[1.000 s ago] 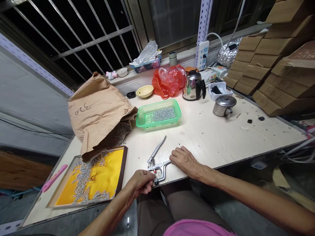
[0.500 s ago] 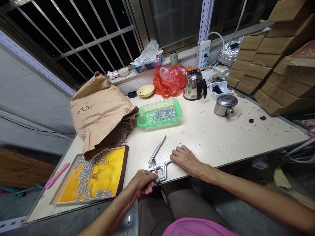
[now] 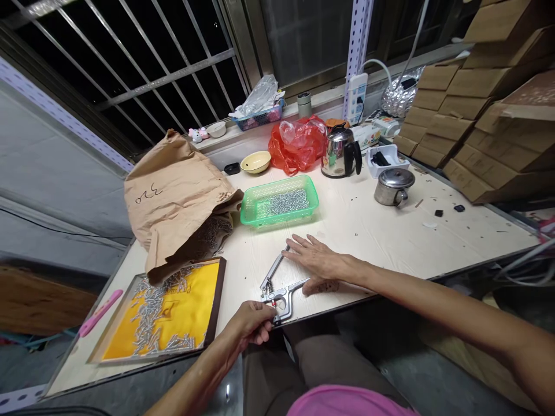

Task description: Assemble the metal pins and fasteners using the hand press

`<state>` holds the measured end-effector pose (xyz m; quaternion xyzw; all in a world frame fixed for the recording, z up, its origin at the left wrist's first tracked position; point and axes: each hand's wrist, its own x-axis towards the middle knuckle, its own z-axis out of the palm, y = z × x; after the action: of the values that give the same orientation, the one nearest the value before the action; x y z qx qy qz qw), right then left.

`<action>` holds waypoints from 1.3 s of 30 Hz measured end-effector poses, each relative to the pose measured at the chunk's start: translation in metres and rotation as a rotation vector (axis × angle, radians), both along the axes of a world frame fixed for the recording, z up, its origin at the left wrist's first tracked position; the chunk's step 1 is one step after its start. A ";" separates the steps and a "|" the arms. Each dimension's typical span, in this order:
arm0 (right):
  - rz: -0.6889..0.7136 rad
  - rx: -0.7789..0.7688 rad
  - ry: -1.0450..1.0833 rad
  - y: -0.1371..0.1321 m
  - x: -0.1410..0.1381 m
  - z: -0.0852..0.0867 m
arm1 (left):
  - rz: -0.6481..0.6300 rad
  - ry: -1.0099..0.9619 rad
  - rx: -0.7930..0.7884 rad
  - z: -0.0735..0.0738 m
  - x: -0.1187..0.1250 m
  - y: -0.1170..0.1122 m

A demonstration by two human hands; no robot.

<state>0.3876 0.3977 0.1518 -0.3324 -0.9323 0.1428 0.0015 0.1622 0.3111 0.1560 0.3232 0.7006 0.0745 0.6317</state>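
A pair of silver snap-fastener pliers [image 3: 284, 298] lies near the table's front edge, its handles spread apart and a spring between them. My left hand [image 3: 254, 320] is closed in a pinch at the jaw, beside a small red part; what the fingertips hold is hidden. My right hand [image 3: 321, 260] has its fingers stretched out, the fingertips at the upper handle and the thumb by the lower one. Beyond the pliers stands a green plastic basket [image 3: 280, 219] with many small metal pieces [image 3: 289, 202] in it.
At left, a shallow tray [image 3: 212, 312] with yellow lining holds loose metal pins [image 3: 150, 315]. A brown paper bag [image 3: 177, 190] leans over it; a pink-handled tool [image 3: 100, 313] lies beside it. Behind are a red plastic bag [image 3: 297, 144], a kettle [image 3: 340, 153] and a lidded metal cup [image 3: 393, 188].
My right hand has opened from its curled pose on the lower handle and reached up to the upper handle. My left hand stays at the jaw.
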 end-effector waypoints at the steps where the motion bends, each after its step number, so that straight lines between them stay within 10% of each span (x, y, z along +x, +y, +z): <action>1: 0.033 -0.015 -0.052 0.008 -0.003 0.001 | 0.001 0.009 -0.002 0.000 0.000 0.000; 16: 0.051 0.110 -0.051 0.006 -0.014 0.001 | -0.034 0.061 -0.002 -0.001 -0.002 -0.006; 22: 0.020 0.147 -0.032 -0.002 -0.013 -0.002 | -0.391 0.589 0.702 0.000 0.002 -0.022; 27: 0.012 0.150 -0.047 -0.004 -0.015 0.000 | -0.757 0.664 1.193 -0.005 0.023 -0.001; 39: -0.057 0.061 -0.017 -0.009 0.000 0.001 | -1.066 0.704 1.102 -0.002 0.041 0.043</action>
<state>0.3874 0.3891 0.1527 -0.3600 -0.9263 0.1113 0.0076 0.2028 0.3543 0.1537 0.8770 0.4739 -0.0074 0.0790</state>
